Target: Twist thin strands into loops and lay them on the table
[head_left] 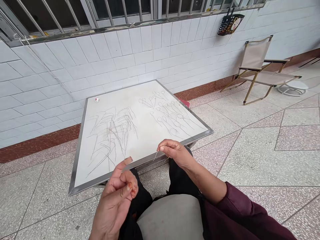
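Observation:
My right hand (175, 151), over the table's near edge, pinches a thin wire (155, 155) between thumb and fingertips; its end hangs down. Lower left, my left hand (118, 193) has its thumb pressed to the curled fingers and the index finger raised. Whatever is in that pinch is too small to make out. Ahead lies a white tabletop (141, 146) with a metal rim. On its left half is a loose spread of thin, bent dark wires (110, 130). Several wires with looped ends (172, 115) lie fanned out on the right half.
A small red-and-white object (97, 99) sits near the table's far left corner. White wall tiles (105, 71) and barred windows rise behind. To the right are a folding chair (260, 66), a round white stool (292, 87) and a hanging black basket (230, 25). My knees are under the table's near edge.

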`<action>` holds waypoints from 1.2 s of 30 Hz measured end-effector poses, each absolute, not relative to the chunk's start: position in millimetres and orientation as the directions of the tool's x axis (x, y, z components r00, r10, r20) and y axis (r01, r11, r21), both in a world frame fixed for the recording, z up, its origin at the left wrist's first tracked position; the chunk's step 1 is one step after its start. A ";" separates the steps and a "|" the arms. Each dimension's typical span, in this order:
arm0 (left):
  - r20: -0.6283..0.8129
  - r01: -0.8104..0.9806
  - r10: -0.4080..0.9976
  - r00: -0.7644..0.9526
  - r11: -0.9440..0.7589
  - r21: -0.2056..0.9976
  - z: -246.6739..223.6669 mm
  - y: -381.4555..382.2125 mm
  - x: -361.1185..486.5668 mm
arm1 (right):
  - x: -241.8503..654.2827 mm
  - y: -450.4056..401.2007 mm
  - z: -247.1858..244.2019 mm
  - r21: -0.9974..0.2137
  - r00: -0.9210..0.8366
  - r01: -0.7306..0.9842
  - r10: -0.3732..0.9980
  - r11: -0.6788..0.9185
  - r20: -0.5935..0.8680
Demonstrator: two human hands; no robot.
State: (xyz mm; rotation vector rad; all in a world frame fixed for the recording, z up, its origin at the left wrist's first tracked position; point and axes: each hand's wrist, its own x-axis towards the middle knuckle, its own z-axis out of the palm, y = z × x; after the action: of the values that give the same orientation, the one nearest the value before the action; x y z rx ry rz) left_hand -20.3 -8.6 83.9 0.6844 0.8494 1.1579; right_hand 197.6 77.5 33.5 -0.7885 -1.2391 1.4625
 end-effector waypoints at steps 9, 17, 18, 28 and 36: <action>-0.242 -0.239 0.946 0.215 0.291 0.926 82.6 9.7 4.1 | 186.6 69.5 39.9 -0.960 -0.436 -0.277 0.886 0.039 0.161; -0.232 -0.290 0.949 0.214 0.289 0.912 75.5 12.5 13.9 | 188.5 71.5 34.2 -0.973 -0.447 -0.223 0.880 0.066 0.163; -0.213 -0.260 0.958 0.193 0.259 0.930 76.2 11.5 13.4 | 188.2 71.4 34.3 -0.974 -0.442 -0.216 0.882 0.071 0.163; 0.171 0.451 0.985 0.023 -0.163 0.878 73.1 -4.4 16.4 | 183.0 67.1 35.4 -0.988 -0.393 -0.143 0.913 0.060 0.112; 0.397 0.564 0.917 -0.029 -0.313 0.764 50.9 5.4 10.5 | 180.0 63.4 39.1 -0.995 -0.351 -0.056 0.931 0.088 0.102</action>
State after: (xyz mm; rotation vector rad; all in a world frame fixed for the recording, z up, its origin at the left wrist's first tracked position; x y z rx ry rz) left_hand 10.5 5.4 50.9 1.8774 1.5517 1.2809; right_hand 180.0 63.4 39.1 -0.9147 -1.4817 1.4106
